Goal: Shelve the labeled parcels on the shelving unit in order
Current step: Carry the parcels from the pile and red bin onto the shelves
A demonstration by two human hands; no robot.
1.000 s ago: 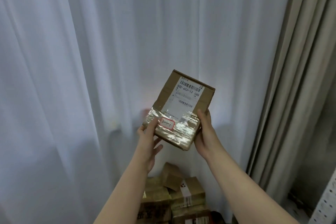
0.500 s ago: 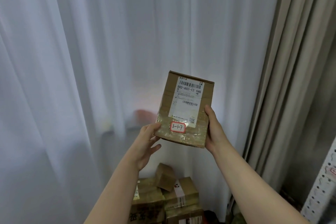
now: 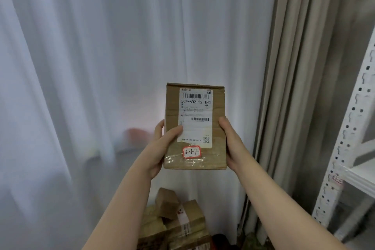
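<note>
Both hands gripped 1 parcel (image 3: 194,126) as I watched through the head camera: the left hand (image 3: 160,148) had its thumb curled onto the front face and its fingers behind, and the right hand (image 3: 233,144) clasped the opposite edge. The box was held upright in the air at about chest height, with its shipping label (image 3: 195,115) and a red-bordered tag (image 3: 191,152) reading 3-1-7 turned toward me. The likeliest error, I judged, was a misread of that handwritten code, since the 1 and the 7 were close strokes, which would put the box in the wrong slot. Glossy tape across the lower front also looked slick, so a loosened hold during the swing to the right could let it slide. The shelving unit (image 3: 349,148) stood at the right edge, well apart from the box, and a corner could clip its perforated white upright. Nothing lay under the parcel except a pile of boxes (image 3: 176,223) on the floor, near enough to trip over. A white curtain (image 3: 101,67) filled the background, with a beige drape (image 3: 294,67) between it and the shelves.
</note>
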